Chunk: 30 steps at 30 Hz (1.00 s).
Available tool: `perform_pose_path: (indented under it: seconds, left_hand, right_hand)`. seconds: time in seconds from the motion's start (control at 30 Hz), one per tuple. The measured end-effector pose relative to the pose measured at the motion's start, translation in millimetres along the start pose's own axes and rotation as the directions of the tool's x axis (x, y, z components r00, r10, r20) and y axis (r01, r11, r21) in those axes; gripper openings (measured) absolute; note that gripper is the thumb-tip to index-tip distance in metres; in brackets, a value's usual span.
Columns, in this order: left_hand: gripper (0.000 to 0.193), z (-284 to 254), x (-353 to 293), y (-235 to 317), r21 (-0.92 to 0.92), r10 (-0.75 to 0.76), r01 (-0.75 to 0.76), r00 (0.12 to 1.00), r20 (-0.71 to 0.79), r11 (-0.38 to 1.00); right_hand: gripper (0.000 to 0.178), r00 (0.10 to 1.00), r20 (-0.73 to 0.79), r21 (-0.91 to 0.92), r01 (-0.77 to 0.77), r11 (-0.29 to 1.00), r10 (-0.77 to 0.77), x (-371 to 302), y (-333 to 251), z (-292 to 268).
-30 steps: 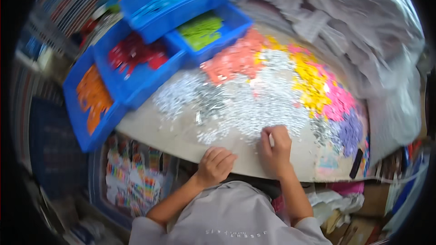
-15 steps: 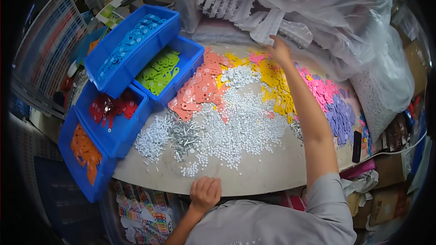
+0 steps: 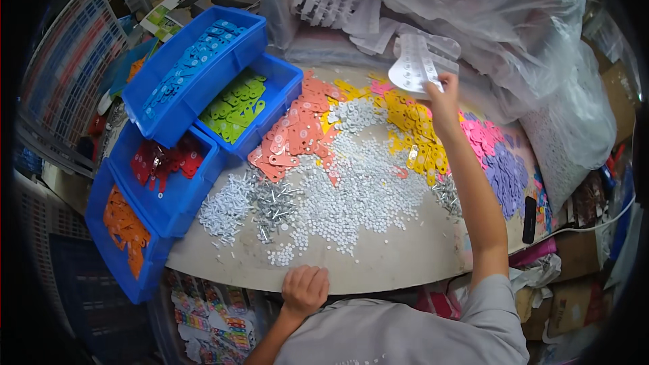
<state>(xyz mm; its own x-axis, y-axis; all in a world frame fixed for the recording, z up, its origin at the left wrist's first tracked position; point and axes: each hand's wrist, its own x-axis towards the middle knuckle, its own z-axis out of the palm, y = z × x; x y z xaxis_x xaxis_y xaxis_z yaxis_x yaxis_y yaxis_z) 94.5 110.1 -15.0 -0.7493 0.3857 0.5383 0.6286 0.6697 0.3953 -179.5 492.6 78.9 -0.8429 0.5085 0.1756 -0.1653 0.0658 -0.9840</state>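
My right hand [image 3: 443, 98] pinches the edge of a white paddle-shaped plastic piece [image 3: 414, 66] with rows of small marks, above the far side of the table. Behind it lie more flat white pieces [image 3: 375, 40]. My left hand [image 3: 305, 289] rests at the table's front edge with its fingers curled in; nothing shows in it. Between the hands spreads a heap of small white round pieces [image 3: 362, 189]. Beyond it are flat tabs in coral [image 3: 297, 128], yellow [image 3: 412, 125], pink [image 3: 480, 135] and purple [image 3: 506, 176].
Blue bins [image 3: 196, 105] at the left are stacked and tilted, holding blue, green, red and orange tabs. White pins [image 3: 226, 206] and metal pins [image 3: 274, 199] lie near them. A large clear plastic bag [image 3: 500, 34] stands at the back right. A black object [image 3: 529, 220] lies at the right edge.
My right hand has drawn back toward me and slightly right, lifting a white paddle-shaped piece off the others. My left hand has stayed in place.
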Motion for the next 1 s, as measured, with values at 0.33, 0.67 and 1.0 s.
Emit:
perform_pose_path:
  seconds: [0.33,0.67,1.0]
  left_hand:
    - [0.041,-8,50,8,-0.713,-0.492,0.313,0.869,-0.052,0.627]
    - [0.063,-12,59,26,-0.603,-0.212,0.528,0.830,0.515,0.598]
    - [0.051,14,73,45,-0.696,-0.521,0.696,0.666,0.534,0.176]
  right_hand:
    - [0.048,0.404,0.864,-0.187,-0.299,0.936,0.302,-110,-80,-69]
    - [0.040,0.001,0.987,-0.143,-0.436,0.888,0.159,-168,-12,-10]
    - [0.010,0.988,0.119,-0.578,0.152,0.802,-0.102,-197,-10,-74]
